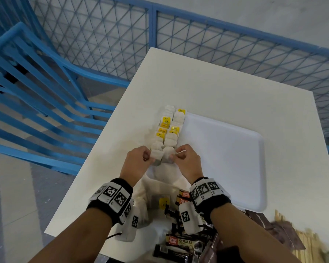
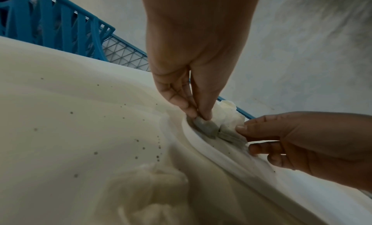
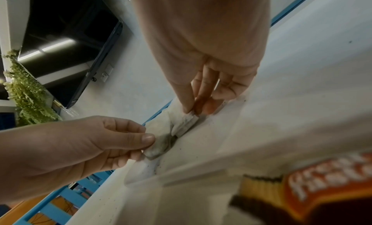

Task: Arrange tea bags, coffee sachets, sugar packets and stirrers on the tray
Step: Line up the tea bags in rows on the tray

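Observation:
A white tray (image 1: 226,158) lies on the white table. Two rows of tea bags (image 1: 169,130), some with yellow tags, run along the tray's left side. My left hand (image 1: 147,158) pinches the nearest tea bag (image 1: 157,155) of the left row. My right hand (image 1: 174,156) pinches the nearest tea bag (image 1: 167,153) of the right row. In the left wrist view, the left hand's fingertips (image 2: 196,114) hold a greyish tea bag (image 2: 207,126) just inside the tray rim. In the right wrist view, the right hand's fingertips (image 3: 193,110) hold the other tea bag (image 3: 185,123).
A clear plastic container (image 1: 160,198) sits under my wrists. Coffee sachets (image 1: 182,242) lie at the near table edge, with brown sugar packets (image 1: 273,228) and wooden stirrers (image 1: 308,243) to their right. A blue chair (image 1: 36,92) stands left of the table and a blue mesh fence (image 1: 198,44) behind it.

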Motion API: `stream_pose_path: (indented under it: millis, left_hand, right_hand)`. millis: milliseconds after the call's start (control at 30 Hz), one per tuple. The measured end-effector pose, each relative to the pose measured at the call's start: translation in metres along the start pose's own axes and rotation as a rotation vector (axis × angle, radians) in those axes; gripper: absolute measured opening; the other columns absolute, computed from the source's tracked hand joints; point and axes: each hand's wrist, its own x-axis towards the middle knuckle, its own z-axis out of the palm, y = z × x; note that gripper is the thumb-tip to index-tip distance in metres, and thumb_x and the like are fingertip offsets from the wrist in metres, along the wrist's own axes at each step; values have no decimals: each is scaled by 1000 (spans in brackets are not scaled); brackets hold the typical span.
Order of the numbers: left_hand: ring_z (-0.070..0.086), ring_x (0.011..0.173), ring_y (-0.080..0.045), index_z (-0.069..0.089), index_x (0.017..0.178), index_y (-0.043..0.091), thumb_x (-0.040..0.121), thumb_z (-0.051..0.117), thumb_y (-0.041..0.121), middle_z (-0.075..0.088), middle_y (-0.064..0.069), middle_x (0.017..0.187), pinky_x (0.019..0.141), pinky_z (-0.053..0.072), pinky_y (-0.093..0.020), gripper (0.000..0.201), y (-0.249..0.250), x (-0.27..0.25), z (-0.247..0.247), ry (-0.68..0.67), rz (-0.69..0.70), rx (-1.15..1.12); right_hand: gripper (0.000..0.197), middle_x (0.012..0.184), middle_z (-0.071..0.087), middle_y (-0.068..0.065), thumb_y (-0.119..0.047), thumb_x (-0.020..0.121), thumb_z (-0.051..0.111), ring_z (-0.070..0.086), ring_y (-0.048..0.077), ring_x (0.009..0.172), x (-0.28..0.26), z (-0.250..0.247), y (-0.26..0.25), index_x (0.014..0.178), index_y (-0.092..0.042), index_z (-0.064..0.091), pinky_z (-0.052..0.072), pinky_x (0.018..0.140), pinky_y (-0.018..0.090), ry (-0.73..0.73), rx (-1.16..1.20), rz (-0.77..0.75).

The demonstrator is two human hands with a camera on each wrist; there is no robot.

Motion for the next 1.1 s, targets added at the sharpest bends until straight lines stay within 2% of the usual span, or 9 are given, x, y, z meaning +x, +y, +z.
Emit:
stream_pose_path:
  millis: [100, 200, 300, 400, 500, 667, 800, 933, 1100]
  left_hand:
    - [52, 76, -20, 55, 97, 11, 79, 72, 17, 55, -4, 84, 67, 40, -26, 25, -2, -1, -1, 28, -18, 38]
    - [49, 77, -17, 53, 106, 10, 80, 72, 22, 52, -3, 91, 67, 34, -20, 34, -2, -5, -6, 72, -14, 59]
    - [51, 68, -12, 56, 102, 11, 82, 69, 21, 52, -2, 94, 59, 35, -11, 26, -4, -15, -15, 84, 18, 77]
    - [49, 65, -5, 57, 91, 15, 84, 67, 18, 54, -1, 91, 60, 37, -3, 13, -8, -35, -22, -12, 77, 91]
    - [49, 69, -7, 55, 93, 20, 84, 66, 24, 50, 1, 95, 59, 38, -5, 15, -18, -56, -24, -167, 58, 173]
    - [53, 89, -15, 51, 111, 18, 74, 74, 41, 43, -1, 106, 75, 45, -19, 49, -35, -81, -21, -282, -91, 203]
    - [52, 95, -25, 43, 123, 20, 51, 76, 48, 35, -3, 110, 85, 49, -33, 84, -35, -89, -20, -391, -118, 256]
    - [50, 89, -20, 48, 112, 18, 71, 76, 21, 35, -1, 105, 73, 43, -16, 50, -32, -91, -17, -414, -79, 292]
    - [53, 82, -17, 49, 76, 28, 74, 70, 23, 55, 3, 84, 59, 35, -9, 22, -39, -92, -21, -363, -64, 180]
  right_hand:
    - [21, 76, 60, 1, -18, 80, 72, 54, 10, 68, 1, 2, 0, 90, -16, 54, 41, 58, 9, 8, -30, -3]
    - [22, 79, 58, -2, -21, 81, 71, 52, 10, 69, 0, 1, 0, 92, -15, 53, 42, 64, 16, 12, -73, -29]
    - [17, 88, 60, 3, -22, 84, 66, 51, 11, 71, -5, -3, 1, 91, -12, 54, 40, 67, 18, 36, -159, -97]
    - [9, 84, 60, -1, -19, 86, 63, 49, 3, 66, -22, -8, -1, 85, -15, 55, 39, 61, 9, -51, -220, -184]
    - [7, 83, 57, -3, -20, 86, 62, 48, 2, 67, -47, -6, 0, 84, -18, 57, 40, 64, 12, -189, -290, -270]
    - [28, 110, 52, 0, -35, 90, 54, 45, 13, 101, -75, 2, 9, 110, -16, 58, 38, 88, 25, -454, -697, -451]
    - [36, 120, 44, 3, -37, 86, 55, 38, 21, 114, -83, 7, 12, 115, -16, 53, 35, 96, 34, -478, -932, -498]
    - [25, 117, 48, 3, -30, 88, 53, 40, 21, 112, -88, 7, 11, 108, -15, 53, 35, 96, 34, -482, -905, -508]
    - [10, 95, 62, 0, -22, 89, 55, 56, 16, 85, -88, 1, 2, 96, -16, 54, 46, 75, 28, -457, -595, -385]
